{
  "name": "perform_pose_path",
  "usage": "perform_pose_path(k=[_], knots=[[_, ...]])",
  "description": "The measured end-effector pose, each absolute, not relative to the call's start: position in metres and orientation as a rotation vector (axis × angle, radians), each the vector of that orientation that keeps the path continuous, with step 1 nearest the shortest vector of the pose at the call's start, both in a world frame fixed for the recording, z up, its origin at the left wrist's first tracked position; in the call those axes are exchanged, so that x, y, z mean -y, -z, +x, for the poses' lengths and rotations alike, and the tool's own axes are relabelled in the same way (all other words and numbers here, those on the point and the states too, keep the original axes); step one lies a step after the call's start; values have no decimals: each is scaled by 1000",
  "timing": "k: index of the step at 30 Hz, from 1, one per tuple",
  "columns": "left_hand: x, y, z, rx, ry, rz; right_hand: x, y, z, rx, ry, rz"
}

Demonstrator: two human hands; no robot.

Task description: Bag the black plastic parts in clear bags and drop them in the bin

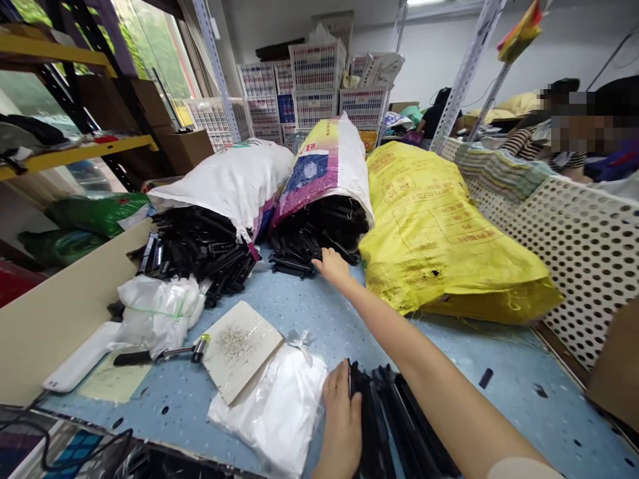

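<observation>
My right hand [333, 266] reaches forward to the loose black plastic parts [292, 265] spilling from the mouth of the middle sack [324, 159]. Its thumb and fingers close on one of these parts, mostly hidden by the hand. Nearer to me, my left hand [342, 416] rests along the left side of a row of long black plastic parts [374, 419], touching them with fingers stretched out and thumb apart. My right forearm covers some of that row. Left of it lies a packet of white plastic bags [279, 406], partly under a square board [242, 346] strewn with small bits.
A hammer [164, 354] lies beside a bundle of clear bags [160, 309]. At left, a white sack [229, 179] spills more black parts [200, 256]. A yellow sack [439, 226] stands at right by a perforated white panel [584, 246]. People sit beyond it.
</observation>
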State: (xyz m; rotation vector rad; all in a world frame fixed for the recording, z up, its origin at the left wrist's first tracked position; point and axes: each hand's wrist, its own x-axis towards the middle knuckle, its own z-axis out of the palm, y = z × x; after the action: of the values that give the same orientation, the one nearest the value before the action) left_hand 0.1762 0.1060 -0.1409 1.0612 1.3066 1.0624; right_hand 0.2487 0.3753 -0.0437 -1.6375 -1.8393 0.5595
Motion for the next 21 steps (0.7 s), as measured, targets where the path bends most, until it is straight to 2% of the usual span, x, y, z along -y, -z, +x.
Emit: perform_pose_path(k=[5, 10, 11, 13, 15, 21], knots=[[-135, 121, 154, -1201, -1117, 937, -352, 42, 261, 1741, -816, -1557], [-173, 76, 142, -868, -1368, 583, -229, 60, 282, 1658, -1106, -1423], [-177, 68, 142, -800, -1396, 532, -204, 63, 287, 1607, -1254, -1303], [-176, 54, 145, -728, -1385, 518, -165, 64, 297, 1577, -1335, -1196], [-166, 46, 150, -703, -1318, 579, -147, 60, 306, 1563, -1199, -1201], [-118, 42, 166, -675, -1057, 652, -160, 30, 314, 1880, -442, -1183]])
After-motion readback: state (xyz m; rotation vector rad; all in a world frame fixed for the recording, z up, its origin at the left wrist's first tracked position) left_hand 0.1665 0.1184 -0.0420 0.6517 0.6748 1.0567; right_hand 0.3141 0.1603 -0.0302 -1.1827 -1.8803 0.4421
